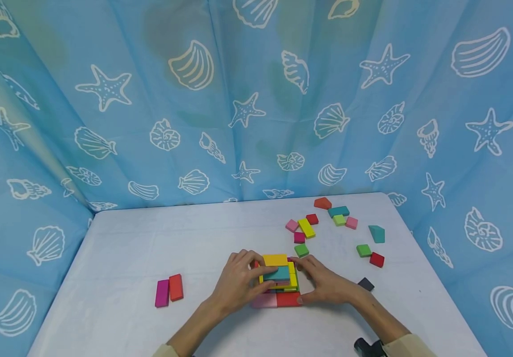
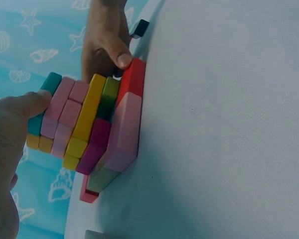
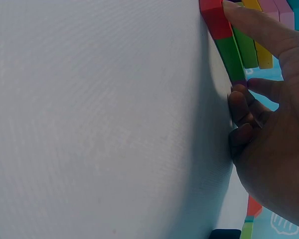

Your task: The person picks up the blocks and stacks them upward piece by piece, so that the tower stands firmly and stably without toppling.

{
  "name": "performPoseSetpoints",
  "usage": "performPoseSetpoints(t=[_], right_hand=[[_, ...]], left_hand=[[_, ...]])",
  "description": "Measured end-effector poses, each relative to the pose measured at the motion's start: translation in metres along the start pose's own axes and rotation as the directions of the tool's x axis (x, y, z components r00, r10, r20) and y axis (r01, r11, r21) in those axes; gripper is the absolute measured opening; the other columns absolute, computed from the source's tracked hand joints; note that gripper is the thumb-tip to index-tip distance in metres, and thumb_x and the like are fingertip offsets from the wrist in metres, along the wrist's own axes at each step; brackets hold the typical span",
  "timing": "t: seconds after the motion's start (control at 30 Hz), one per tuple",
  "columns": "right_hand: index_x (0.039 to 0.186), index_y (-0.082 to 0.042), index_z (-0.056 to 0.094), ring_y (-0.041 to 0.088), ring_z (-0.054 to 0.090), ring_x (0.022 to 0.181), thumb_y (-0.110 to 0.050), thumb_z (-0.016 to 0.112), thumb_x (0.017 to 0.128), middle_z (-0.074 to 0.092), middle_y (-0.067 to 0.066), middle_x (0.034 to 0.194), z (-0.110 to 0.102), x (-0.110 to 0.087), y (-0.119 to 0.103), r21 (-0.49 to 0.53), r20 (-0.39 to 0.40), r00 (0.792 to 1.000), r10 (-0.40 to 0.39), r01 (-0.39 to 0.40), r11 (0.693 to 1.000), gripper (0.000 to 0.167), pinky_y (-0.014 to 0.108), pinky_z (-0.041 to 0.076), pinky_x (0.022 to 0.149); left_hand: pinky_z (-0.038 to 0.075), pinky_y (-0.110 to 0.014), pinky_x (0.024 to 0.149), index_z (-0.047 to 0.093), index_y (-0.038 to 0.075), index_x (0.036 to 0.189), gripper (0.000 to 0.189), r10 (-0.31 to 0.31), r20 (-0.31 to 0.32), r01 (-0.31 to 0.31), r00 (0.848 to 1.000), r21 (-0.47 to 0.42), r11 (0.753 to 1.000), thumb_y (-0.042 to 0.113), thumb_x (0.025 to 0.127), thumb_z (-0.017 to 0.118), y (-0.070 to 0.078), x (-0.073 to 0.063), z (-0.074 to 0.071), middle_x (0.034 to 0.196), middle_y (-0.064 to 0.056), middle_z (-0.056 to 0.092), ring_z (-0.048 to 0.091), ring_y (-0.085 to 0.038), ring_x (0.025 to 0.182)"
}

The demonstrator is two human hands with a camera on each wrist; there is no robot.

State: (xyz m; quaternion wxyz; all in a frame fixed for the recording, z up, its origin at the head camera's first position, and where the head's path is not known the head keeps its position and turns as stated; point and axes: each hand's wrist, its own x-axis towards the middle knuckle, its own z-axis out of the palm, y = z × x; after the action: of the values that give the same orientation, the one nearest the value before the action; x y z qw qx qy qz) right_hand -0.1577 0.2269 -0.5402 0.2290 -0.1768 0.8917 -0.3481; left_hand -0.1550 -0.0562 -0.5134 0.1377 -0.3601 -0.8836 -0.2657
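The block stack (image 1: 286, 286) stands several layers high on the surface (image 1: 127, 248), seemingly well along. The left hand (image 1: 237, 281) pinches its top teal block (image 1: 280, 273); the right hand (image 1: 326, 283) grips the base (image 1: 288, 299). 2 left-side blocks (image 1: 162, 293) and scattered right-side blocks (image 1: 307, 228) remain unstacked.

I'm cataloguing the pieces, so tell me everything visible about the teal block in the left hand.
The teal block is a plain, flat oblong with straight edges and even colour, perhaps painted wood. It lies level, long side across, at the top of the stack, towards the near side, just above pink blocks. The left hand pinches its left part between thumb and finger.
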Motion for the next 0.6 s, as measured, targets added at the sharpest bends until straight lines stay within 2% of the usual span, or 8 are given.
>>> performPoseSetpoints(t=[0.13, 0.2, 0.3, 0.37, 0.43, 0.47, 0.53, 0.6], right_hand=[[0.156, -0.027, 0.033, 0.029, 0.039, 0.138, -0.041, 0.088, 0.073, 0.038, 0.006, 0.148, 0.0, 0.0, -0.001, 0.005, -0.001, 1.0, -0.003, 0.003, 1.0, 0.101, 0.055, 0.047, 0.103], [0.156, -0.028, 0.032, 0.029, 0.039, 0.138, -0.041, 0.088, 0.072, 0.038, 0.006, 0.148, 0.0, 0.0, -0.001, 0.006, -0.001, 1.0, -0.005, 0.005, 1.0, 0.102, 0.055, 0.048, 0.103], [0.156, -0.029, 0.032, 0.029, 0.039, 0.139, -0.041, 0.089, 0.072, 0.037, 0.005, 0.148, 0.0, 0.0, -0.001, 0.004, -0.002, 1.0, -0.007, 0.007, 1.0, 0.102, 0.053, 0.048, 0.103], [0.156, -0.029, 0.031, 0.028, 0.039, 0.138, -0.041, 0.089, 0.072, 0.037, 0.004, 0.148, 0.001, 0.0, 0.0, -0.001, -0.005, 1.0, -0.005, 0.005, 1.0, 0.103, 0.051, 0.049, 0.102], [0.156, -0.029, 0.032, 0.028, 0.039, 0.138, -0.041, 0.089, 0.072, 0.038, 0.004, 0.148, 0.001, 0.0, 0.0, 0.001, -0.007, 1.0, -0.002, 0.002, 1.0, 0.103, 0.05, 0.05, 0.101], [0.156, -0.029, 0.032, 0.027, 0.039, 0.138, -0.041, 0.089, 0.072, 0.038, 0.004, 0.148, 0.001, 0.0, 0.0, -0.001, -0.006, 1.0, -0.001, 0.001, 1.0, 0.103, 0.049, 0.05, 0.101], [0.156, -0.028, 0.032, 0.027, 0.04, 0.138, -0.042, 0.089, 0.072, 0.038, 0.004, 0.148, 0.002, 0.001, 0.0, 0.0, -0.008, 1.0, 0.004, -0.004, 1.0, 0.102, 0.049, 0.051, 0.101], [0.156, -0.028, 0.033, 0.027, 0.04, 0.138, -0.042, 0.089, 0.071, 0.039, 0.004, 0.147, 0.002, 0.001, 0.0, 0.0, -0.009, 1.0, 0.007, -0.007, 1.0, 0.102, 0.048, 0.051, 0.1]], left_hand=[[0.045, -0.032, 0.087, 0.074, 0.033, 0.122, 0.041, 0.001, 0.001, -0.001, 1.0, -0.011, 1.0, 0.047, 0.083, 0.08, 0.0, 0.0, -0.002, 0.102, 0.011, 0.059, 0.053, -0.009, 0.101], [0.045, -0.032, 0.088, 0.074, 0.033, 0.123, 0.042, -0.017, 0.001, 0.017, 1.0, -0.036, 0.999, 0.048, 0.084, 0.079, -0.002, -0.001, -0.004, 0.106, 0.012, 0.058, 0.052, -0.008, 0.103], [0.045, -0.034, 0.089, 0.071, 0.034, 0.125, 0.044, -0.075, 0.007, 0.076, 0.997, -0.085, 0.994, 0.045, 0.084, 0.081, -0.007, -0.006, -0.01, 0.111, 0.012, 0.057, 0.05, -0.007, 0.105], [0.047, -0.036, 0.09, 0.069, 0.034, 0.128, 0.048, -0.144, 0.03, 0.146, 0.989, -0.118, 0.982, 0.043, 0.082, 0.082, -0.013, -0.011, -0.016, 0.115, 0.012, 0.058, 0.05, -0.007, 0.108], [0.049, -0.039, 0.092, 0.065, 0.035, 0.133, 0.056, -0.221, 0.088, 0.231, 0.971, -0.129, 0.964, 0.044, 0.081, 0.083, -0.022, -0.018, -0.021, 0.118, 0.012, 0.058, 0.05, -0.007, 0.11], [0.049, -0.041, 0.094, 0.062, 0.036, 0.136, 0.061, -0.259, 0.128, 0.275, 0.957, -0.125, 0.953, 0.046, 0.08, 0.083, -0.027, -0.022, -0.024, 0.12, 0.011, 0.057, 0.05, -0.008, 0.113], [0.048, -0.045, 0.096, 0.055, 0.037, 0.142, 0.072, -0.323, 0.218, 0.35, 0.921, -0.095, 0.932, 0.051, 0.077, 0.083, -0.038, -0.03, -0.028, 0.125, 0.01, 0.056, 0.049, -0.01, 0.116], [0.047, -0.047, 0.098, 0.049, 0.035, 0.147, 0.085, -0.358, 0.303, 0.39, 0.883, -0.049, 0.92, 0.056, 0.073, 0.084, -0.049, -0.039, -0.031, 0.127, 0.007, 0.054, 0.048, -0.013, 0.117]])
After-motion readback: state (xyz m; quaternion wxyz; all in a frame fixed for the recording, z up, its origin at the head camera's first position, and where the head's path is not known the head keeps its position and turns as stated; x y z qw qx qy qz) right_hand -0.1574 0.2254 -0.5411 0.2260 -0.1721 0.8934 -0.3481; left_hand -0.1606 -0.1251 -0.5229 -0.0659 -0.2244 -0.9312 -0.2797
